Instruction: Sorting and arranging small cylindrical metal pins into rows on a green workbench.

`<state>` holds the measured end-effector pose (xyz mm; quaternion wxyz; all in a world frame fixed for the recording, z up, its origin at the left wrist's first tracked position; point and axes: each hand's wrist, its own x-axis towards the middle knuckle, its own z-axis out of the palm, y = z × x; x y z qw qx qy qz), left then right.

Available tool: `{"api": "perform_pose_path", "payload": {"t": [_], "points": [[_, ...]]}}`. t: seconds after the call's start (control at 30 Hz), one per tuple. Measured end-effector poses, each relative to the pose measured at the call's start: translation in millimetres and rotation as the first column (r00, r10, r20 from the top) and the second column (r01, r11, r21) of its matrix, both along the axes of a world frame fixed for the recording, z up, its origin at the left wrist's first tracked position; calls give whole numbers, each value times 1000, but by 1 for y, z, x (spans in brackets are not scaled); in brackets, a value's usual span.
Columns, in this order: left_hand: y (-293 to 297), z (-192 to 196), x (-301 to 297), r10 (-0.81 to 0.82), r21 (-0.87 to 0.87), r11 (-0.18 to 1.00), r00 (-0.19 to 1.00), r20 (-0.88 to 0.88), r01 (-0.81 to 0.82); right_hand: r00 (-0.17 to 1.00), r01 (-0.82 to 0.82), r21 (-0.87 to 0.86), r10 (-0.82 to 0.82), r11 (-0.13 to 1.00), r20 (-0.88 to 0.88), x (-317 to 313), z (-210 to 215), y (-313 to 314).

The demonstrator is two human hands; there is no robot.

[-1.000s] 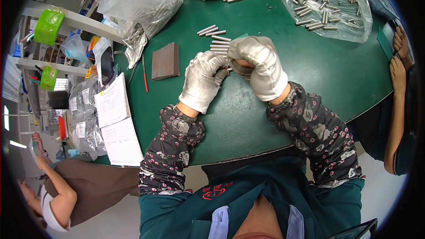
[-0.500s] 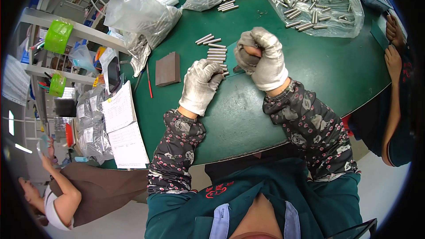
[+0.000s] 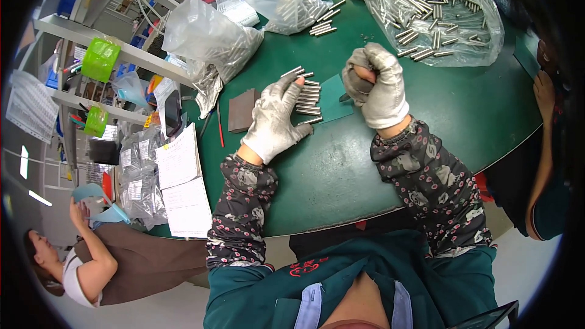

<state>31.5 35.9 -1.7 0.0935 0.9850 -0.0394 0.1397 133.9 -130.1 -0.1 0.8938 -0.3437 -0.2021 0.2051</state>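
My left hand (image 3: 275,120), in a whitish glove with greyed fingertips, lies with its fingers spread at the left side of a row of short metal pins (image 3: 309,99). Its index finger reaches the upper pins, and the thumb is beside the lowest one. A thin green sheet (image 3: 336,99) lies flat at the right ends of the pins. Over the sheet's right side, my gloved right hand (image 3: 381,88) is closed in a fist. A small dark tip pokes out of this fist toward the sheet; the rest of that thing is hidden by the fingers.
Left of the pins lie a brown block (image 3: 241,111), a red pencil-like stick (image 3: 220,125) and an open notebook (image 3: 181,186). Plastic bags of pins (image 3: 213,33) stand at the back, with a large spread bag (image 3: 420,12) at back right. Co-workers are at both sides.
My left hand's fingers, bent over the lower pins before, are now spread along the row, uncovering more pins. The right fist stays closed near the green sheet. The whole view has shifted slightly.
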Motion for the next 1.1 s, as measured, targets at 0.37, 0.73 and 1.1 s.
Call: {"api": "perform_pose_path", "payload": {"t": [0.37, 0.73, 1.1], "points": [[-16, 27, 30, 159, 278, 960, 862, -481, -22, 991, 36, -57, -28, 998, 131, -1, 3, -6], [-19, 12, 16, 184, 214, 969, 938, -293, -123, 995, 58, -80, -51, 995, 82, 2, 5, 0], [5, 16, 37, 305, 114, 947, 952, -18, -302, 997, 61, -57, -59, 997, 41, 1, 9, -1]]}}
